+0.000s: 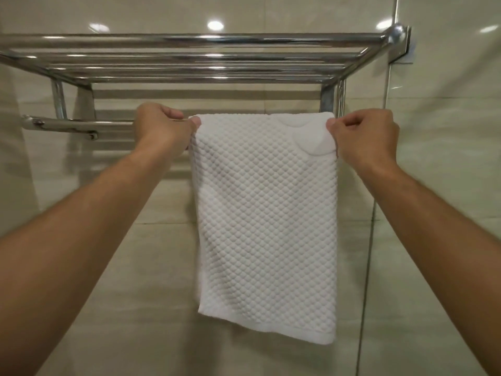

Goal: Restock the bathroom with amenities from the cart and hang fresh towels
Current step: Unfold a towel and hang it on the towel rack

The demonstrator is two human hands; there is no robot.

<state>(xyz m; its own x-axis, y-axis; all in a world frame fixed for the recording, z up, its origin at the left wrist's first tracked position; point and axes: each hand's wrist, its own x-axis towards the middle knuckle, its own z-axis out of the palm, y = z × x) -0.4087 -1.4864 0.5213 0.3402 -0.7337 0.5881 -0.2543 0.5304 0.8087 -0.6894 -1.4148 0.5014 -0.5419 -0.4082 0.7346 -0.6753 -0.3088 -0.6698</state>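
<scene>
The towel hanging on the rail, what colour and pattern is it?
White, with a raised diamond-like waffle texture all over the towel; seen in the head view.

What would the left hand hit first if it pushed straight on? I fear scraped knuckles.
Probably the lower bar: the left hand grips the towel right at it. The wall lies behind; depth is unclear.
</scene>
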